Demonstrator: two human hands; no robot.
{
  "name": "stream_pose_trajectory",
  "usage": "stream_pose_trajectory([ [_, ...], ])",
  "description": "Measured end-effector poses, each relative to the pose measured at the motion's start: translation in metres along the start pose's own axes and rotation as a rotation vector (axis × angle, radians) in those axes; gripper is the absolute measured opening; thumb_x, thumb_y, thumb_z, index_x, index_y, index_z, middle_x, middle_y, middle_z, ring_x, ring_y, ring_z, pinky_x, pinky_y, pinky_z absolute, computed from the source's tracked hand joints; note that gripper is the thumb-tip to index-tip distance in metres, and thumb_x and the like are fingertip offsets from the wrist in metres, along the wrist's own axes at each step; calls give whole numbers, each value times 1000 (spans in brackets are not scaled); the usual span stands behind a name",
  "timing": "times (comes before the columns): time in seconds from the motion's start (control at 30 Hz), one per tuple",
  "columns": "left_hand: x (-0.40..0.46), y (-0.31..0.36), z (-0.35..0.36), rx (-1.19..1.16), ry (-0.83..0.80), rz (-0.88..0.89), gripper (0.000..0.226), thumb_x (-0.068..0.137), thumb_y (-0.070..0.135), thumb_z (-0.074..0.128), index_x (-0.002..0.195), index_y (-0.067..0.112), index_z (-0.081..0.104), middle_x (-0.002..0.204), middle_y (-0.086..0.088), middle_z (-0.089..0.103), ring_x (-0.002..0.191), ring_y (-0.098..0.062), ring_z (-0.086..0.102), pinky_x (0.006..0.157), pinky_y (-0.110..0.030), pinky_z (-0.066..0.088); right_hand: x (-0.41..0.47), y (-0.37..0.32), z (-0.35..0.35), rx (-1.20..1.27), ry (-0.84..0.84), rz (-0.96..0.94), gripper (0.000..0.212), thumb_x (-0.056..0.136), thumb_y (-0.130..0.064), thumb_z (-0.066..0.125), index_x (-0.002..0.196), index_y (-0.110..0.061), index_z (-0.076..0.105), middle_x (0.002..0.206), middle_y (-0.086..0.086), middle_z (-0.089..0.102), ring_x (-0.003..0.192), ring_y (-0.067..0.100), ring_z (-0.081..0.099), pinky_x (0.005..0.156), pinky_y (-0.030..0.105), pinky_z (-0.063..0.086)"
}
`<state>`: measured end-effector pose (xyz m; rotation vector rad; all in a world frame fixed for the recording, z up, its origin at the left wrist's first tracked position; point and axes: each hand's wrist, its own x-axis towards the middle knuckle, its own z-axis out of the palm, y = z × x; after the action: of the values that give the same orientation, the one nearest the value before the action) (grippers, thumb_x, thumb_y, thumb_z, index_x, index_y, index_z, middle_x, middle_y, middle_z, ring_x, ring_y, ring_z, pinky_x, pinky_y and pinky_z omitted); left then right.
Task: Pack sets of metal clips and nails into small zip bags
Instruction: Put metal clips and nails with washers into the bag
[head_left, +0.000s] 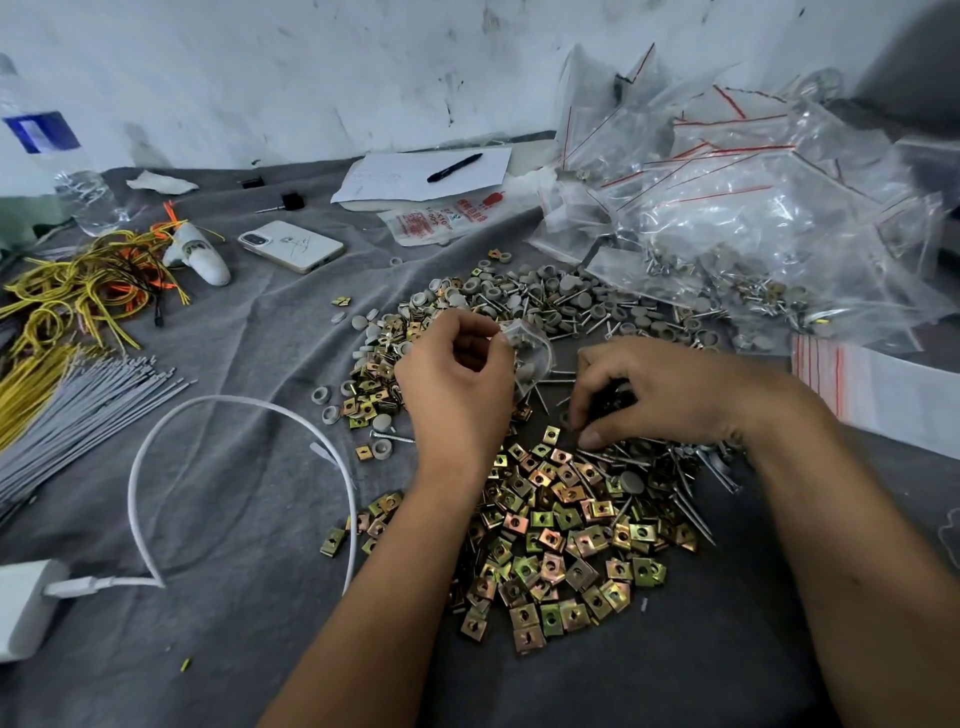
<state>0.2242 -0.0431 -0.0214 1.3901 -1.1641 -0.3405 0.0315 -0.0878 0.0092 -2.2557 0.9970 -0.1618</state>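
Left hand (457, 374) pinches a small clear zip bag (527, 349) above the heap, probably kept up so parts drop straight in. Right hand (660, 395), at 3 o'clock from it, curls fingers into thin silver nails (613, 457), seemingly picking some. Brass-coloured square metal clips (561, 551) lie at 6 o'clock, close for grabbing.

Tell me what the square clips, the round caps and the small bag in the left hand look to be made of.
Square clips: metal, likely plated steel, judging by the iridescent gold-green sheen.
Round caps: matte grey, probably plastic or rubber; no shine.
Small bag, pinched by the left hand: thin clear plastic film, see-through and crinkled.
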Motion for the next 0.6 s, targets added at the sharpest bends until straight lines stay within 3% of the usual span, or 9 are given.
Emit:
stream_pose_trajectory([
  [0.2, 0, 0, 0, -1, -15, 9, 13, 88, 4, 72, 86, 17, 71, 72, 10, 67, 63, -2, 61, 58, -16, 48, 7, -6, 3, 258, 406, -182, 17, 82, -13, 83, 93, -26, 79, 89, -14, 77, 83, 4, 73, 76, 23, 59],
  [0.33, -1, 3, -1, -35, -55, 35, 14, 89, 2, 73, 87, 16, 70, 72, 7, 66, 64, -3, 61, 58, -20, 50, 13, -9, 9, 124, 653, -283, 17, 77, -9, 88, 91, -16, 81, 83, -10, 75, 78, 8, 71, 70, 24, 58],
  [0.47, -2, 3, -1, -45, -83, 51, 9, 89, 2, 74, 90, 10, 71, 75, 4, 67, 68, -9, 63, 62, -28, 55, 17, -11, 13, 57, 685, -299, 19, 76, -6, 88, 90, -15, 81, 82, -10, 73, 76, 2, 69, 66, 12, 51],
  [0.6, -2, 3, -1, -51, -78, 45, 8, 89, 2, 75, 90, 9, 71, 75, 3, 68, 67, -8, 63, 62, -26, 54, 20, -10, 17, 46, 695, -299, 20, 76, -4, 87, 93, -13, 80, 81, -15, 71, 75, -6, 67, 65, 4, 46],
])
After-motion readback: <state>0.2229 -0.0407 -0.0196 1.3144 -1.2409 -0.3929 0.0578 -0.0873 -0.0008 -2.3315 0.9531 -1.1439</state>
